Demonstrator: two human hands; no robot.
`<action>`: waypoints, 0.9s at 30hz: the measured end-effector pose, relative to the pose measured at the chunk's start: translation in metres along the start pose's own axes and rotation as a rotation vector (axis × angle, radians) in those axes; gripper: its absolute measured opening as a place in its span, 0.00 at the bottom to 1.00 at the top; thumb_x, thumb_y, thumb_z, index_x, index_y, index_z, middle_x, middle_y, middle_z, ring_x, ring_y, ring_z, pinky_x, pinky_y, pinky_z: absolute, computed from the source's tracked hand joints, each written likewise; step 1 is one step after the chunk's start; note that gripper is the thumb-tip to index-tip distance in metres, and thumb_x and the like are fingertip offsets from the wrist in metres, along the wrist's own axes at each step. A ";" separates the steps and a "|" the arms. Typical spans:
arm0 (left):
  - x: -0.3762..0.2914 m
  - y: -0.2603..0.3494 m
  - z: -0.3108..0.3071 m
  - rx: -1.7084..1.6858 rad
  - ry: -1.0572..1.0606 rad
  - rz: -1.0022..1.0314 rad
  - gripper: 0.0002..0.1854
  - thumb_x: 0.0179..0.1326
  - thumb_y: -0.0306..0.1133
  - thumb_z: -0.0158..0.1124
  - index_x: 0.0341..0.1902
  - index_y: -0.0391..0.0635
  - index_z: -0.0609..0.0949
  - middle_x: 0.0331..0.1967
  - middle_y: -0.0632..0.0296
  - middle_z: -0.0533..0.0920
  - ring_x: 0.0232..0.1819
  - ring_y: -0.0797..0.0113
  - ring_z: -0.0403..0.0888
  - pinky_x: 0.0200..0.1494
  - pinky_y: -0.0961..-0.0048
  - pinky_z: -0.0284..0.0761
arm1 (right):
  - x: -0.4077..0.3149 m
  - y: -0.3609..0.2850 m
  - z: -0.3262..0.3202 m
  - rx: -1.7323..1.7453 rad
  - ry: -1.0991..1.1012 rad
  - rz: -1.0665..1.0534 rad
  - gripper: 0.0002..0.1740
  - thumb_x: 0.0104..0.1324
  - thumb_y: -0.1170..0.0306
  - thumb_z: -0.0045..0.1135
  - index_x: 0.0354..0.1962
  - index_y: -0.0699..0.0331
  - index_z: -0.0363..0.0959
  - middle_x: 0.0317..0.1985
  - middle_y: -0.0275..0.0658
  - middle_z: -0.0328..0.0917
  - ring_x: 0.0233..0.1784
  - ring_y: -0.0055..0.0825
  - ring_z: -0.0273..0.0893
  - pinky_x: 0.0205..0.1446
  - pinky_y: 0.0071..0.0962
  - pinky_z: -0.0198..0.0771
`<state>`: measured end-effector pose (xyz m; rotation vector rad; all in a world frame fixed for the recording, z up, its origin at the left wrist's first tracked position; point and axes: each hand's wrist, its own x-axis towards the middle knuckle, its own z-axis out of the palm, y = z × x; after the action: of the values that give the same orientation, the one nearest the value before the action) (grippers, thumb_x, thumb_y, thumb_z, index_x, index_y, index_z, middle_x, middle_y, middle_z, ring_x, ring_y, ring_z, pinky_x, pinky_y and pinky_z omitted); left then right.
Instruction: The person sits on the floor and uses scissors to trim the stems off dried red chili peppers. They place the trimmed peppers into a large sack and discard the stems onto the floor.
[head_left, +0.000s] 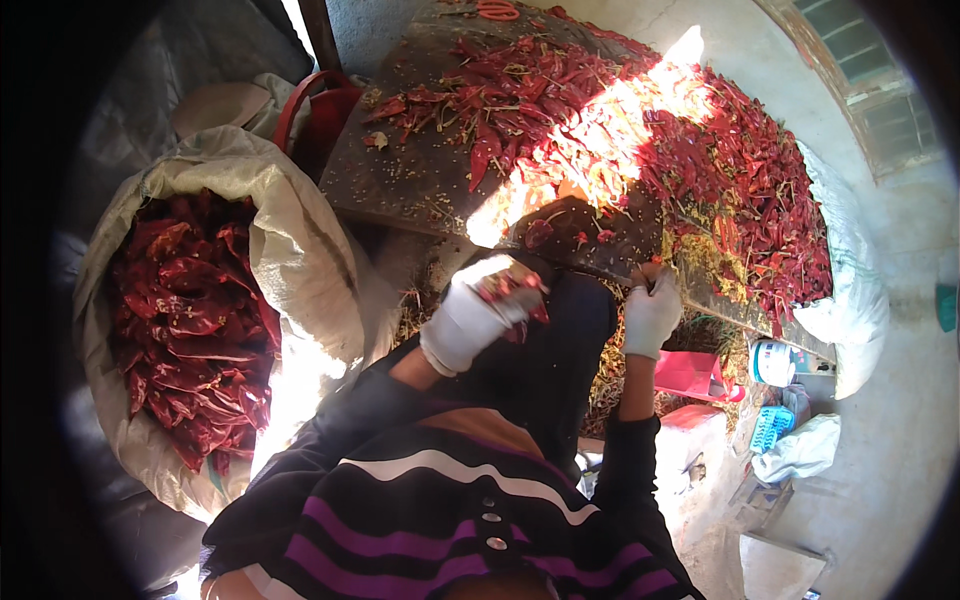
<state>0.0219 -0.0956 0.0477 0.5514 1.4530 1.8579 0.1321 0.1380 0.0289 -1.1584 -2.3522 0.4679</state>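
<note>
My left hand, in a white glove, is closed around a bunch of dried red chili peppers above my dark-trousered lap. The glove is slightly blurred. At the near edge of a dark tabletop, my gloved right hand has its bare fingertips drawn together by a small reddish bit; whether it grips this is unclear. Loose pepper pieces lie on the board just beyond my hands. Behind them spreads a large heap of dried red chili peppers, crossed by a bright strip of sunlight.
On the left stands an open woven sack full of red pepper pods. A red basket or bucket is behind it. Yellow seeds litter the board. At right are a pink container, a white tub and a blue basket.
</note>
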 end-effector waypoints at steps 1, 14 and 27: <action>0.002 -0.001 -0.008 -0.225 0.050 -0.067 0.08 0.61 0.28 0.63 0.42 0.38 0.80 0.28 0.58 0.83 0.22 0.69 0.82 0.22 0.78 0.77 | 0.004 -0.003 0.002 -0.042 0.029 -0.049 0.13 0.60 0.69 0.61 0.42 0.62 0.73 0.37 0.44 0.77 0.41 0.44 0.76 0.44 0.41 0.72; 0.009 -0.026 -0.063 -0.716 0.016 0.013 0.14 0.67 0.34 0.57 0.51 0.38 0.75 0.42 0.52 0.83 0.36 0.64 0.84 0.33 0.73 0.80 | -0.001 -0.078 0.114 -0.134 -0.262 -0.168 0.22 0.57 0.55 0.66 0.39 0.66 0.75 0.43 0.51 0.78 0.46 0.49 0.77 0.51 0.44 0.72; 0.018 -0.023 -0.035 -0.151 0.064 -0.148 0.16 0.62 0.30 0.66 0.52 0.41 0.77 0.29 0.60 0.82 0.27 0.68 0.83 0.24 0.76 0.79 | -0.050 -0.097 0.052 0.492 -0.184 -0.339 0.10 0.55 0.78 0.65 0.36 0.67 0.76 0.28 0.38 0.81 0.29 0.22 0.76 0.35 0.27 0.71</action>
<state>-0.0081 -0.1024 0.0147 0.3056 1.3429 1.8628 0.0673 0.0363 0.0203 -0.5003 -2.3269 0.9895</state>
